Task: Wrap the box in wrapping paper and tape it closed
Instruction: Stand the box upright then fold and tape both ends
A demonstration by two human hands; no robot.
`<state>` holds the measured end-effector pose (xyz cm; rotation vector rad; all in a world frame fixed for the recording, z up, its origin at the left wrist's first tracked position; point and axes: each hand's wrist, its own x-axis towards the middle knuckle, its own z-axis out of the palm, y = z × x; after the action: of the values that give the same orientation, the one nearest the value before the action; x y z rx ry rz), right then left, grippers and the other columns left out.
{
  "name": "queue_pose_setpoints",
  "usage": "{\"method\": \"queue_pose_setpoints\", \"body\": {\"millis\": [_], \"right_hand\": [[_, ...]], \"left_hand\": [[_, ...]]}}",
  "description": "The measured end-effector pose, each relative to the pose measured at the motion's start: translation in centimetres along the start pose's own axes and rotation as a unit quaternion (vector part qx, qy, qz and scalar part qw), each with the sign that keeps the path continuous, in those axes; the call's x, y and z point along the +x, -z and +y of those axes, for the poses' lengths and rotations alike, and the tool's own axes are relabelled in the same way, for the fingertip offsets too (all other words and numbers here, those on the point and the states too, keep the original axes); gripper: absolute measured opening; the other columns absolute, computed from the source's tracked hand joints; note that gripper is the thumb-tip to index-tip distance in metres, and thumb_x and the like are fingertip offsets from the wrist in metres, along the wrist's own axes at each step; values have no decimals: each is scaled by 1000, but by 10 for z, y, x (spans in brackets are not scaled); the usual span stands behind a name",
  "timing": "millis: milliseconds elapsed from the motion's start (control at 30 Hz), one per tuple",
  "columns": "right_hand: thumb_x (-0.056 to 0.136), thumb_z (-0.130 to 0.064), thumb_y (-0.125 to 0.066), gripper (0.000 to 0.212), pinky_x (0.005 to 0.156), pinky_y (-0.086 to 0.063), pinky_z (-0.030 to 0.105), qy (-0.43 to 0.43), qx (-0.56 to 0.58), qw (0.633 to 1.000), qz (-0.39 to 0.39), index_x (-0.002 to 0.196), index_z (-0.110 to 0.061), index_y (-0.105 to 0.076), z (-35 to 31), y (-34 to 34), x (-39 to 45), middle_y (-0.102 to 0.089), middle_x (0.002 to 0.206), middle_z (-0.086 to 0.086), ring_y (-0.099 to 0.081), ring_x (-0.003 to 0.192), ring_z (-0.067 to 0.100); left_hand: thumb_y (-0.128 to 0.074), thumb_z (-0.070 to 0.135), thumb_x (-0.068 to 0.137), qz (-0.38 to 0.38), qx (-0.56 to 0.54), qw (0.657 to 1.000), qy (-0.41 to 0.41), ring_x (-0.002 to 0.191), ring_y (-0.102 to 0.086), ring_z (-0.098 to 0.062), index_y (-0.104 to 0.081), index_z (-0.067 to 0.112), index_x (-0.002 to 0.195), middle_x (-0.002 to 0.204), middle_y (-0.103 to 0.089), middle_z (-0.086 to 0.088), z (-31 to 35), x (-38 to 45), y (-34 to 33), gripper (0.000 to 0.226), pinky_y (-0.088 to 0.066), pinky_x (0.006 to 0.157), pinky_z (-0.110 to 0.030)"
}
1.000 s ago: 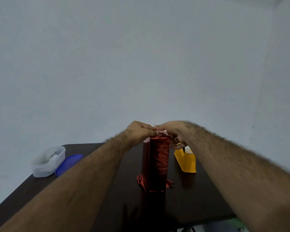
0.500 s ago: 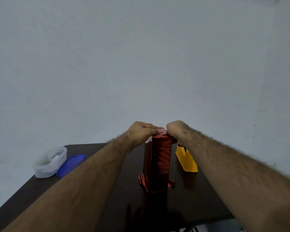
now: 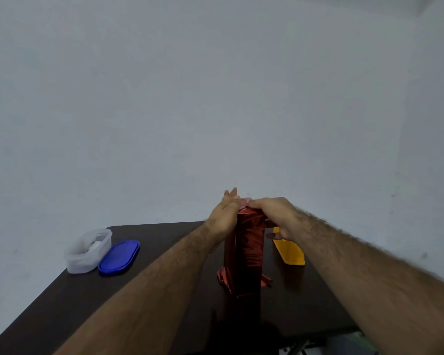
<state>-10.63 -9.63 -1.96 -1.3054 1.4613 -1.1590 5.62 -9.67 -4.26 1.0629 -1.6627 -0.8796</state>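
A tall box wrapped in shiny red wrapping paper stands upright on the dark table. Loose crumpled paper sticks out at its base. My left hand lies flat against the box's upper left side, fingers straight and pointing up past the top. My right hand covers the top right of the box, fingers pressing down on the folded paper at the top end, thumb down the right side. The top fold itself is mostly hidden by my hands.
A yellow tape dispenser lies just right of the box. At the table's left stand a clear plastic container and its blue lid. A plain grey wall is behind.
My left hand has uncurled from the top of the box and now lies flat along its left side. My right hand has shifted over the top, pressing the paper down.
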Motion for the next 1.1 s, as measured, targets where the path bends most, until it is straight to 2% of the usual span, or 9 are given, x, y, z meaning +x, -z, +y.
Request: {"method": "queue_pose_setpoints", "body": {"millis": [233,367,433,533,600,700,900,1000,1100], "right_hand": [[93,-58,-66,44,97,-59,56,51,24,998,42,109,-18,-77,11,-18,-3,-79,106,7,-74,100,29],[111,-61,-24,70,93,-41,29,92,-1,989,117,142,-12,-63,16,-22,-22,-66,138,10,-61,122,30],[110,-62,-20,74,97,-34,28,114,10,986,121,149,-13,-57,28,-23,-25,-61,147,11,-54,136,30],[100,-76,-24,79,102,-41,30,177,-8,982,62,149,-23,-56,52,-33,-17,-66,137,-2,-58,134,27],[90,-88,-30,80,88,-51,28,196,-22,980,30,132,-29,-63,67,-36,-9,-69,113,-16,-68,113,16],[81,-98,-32,85,89,-60,36,199,-23,980,8,125,-35,-69,83,-44,1,-76,108,-13,-73,103,10],[77,-94,-56,90,96,-59,45,312,-123,941,35,146,-37,-47,114,-65,21,-73,121,-13,-71,109,9],[74,-100,-50,108,110,-44,50,383,-317,855,150,155,-28,-38,134,-79,29,-58,143,-7,-54,131,18],[80,-101,-24,114,113,-37,55,313,-303,866,246,158,-19,-38,140,-98,42,-43,156,7,-42,141,31]], "left_hand": [[-33,35,114,22,-10,1000,-2,161,-6,-7,-18,18,168,177,-4,7,-3,-6,-4,58,-7,126,-25],[-25,61,109,4,-79,997,4,159,-14,-8,-4,36,169,173,-9,15,-12,-14,-6,68,-14,130,-36],[-34,68,106,-3,-92,996,-1,148,-22,-1,6,41,167,160,-15,24,-24,-22,-5,78,-25,118,-25],[-72,43,98,0,-140,990,-24,136,-53,0,-15,36,167,154,-47,22,-47,-30,-2,90,-49,99,-17],[-86,24,88,15,-124,992,-27,117,-67,4,-29,45,153,130,-68,22,-67,-33,-1,88,-56,90,-18],[-97,21,75,33,-75,997,-9,111,-62,11,-7,45,163,124,-57,31,-83,-38,1,127,-53,95,-22],[-100,19,66,141,-160,977,-28,115,-72,-10,-29,40,159,129,-67,14,-100,-20,2,119,-61,99,-47],[-101,19,68,229,-212,949,-43,120,-70,-15,-34,45,152,140,-62,-1,-109,-14,6,110,-62,96,-46],[-107,33,55,282,-140,947,-59,131,-60,-6,-19,48,159,151,-50,5,-124,-6,12,137,-57,106,-43]]}}
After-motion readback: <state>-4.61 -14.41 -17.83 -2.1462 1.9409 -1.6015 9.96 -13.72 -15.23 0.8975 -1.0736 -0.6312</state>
